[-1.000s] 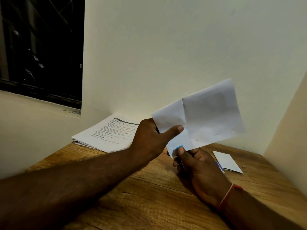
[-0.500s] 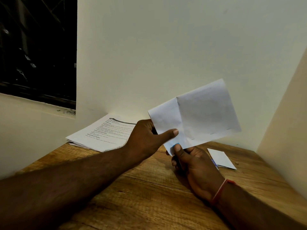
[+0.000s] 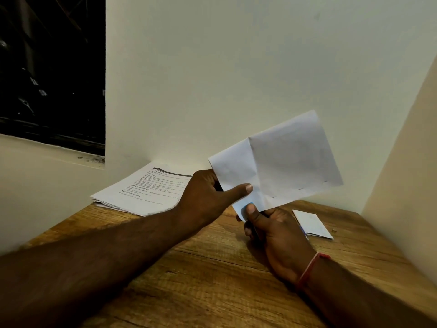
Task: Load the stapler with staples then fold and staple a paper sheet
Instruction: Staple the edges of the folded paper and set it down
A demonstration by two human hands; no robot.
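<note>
I hold a folded white paper sheet (image 3: 283, 162) up above the wooden table (image 3: 212, 280). Three small staples show in a row along its lower edge. My left hand (image 3: 208, 195) pinches the sheet's left end, thumb on the front. My right hand (image 3: 274, 230) is closed around a small blue stapler (image 3: 248, 207), of which only the tip shows under my thumb, at the sheet's lower left corner. The rest of the stapler is hidden in my palm.
A stack of printed pages (image 3: 146, 188) lies at the table's back left against the wall. A small folded white paper (image 3: 312, 223) lies at the back right. Walls close in behind and on the right; a dark window (image 3: 52, 67) is at the left.
The view shifted slightly, and both hands with the sheet sit a little lower and further left in the frame. The grips look the same.
</note>
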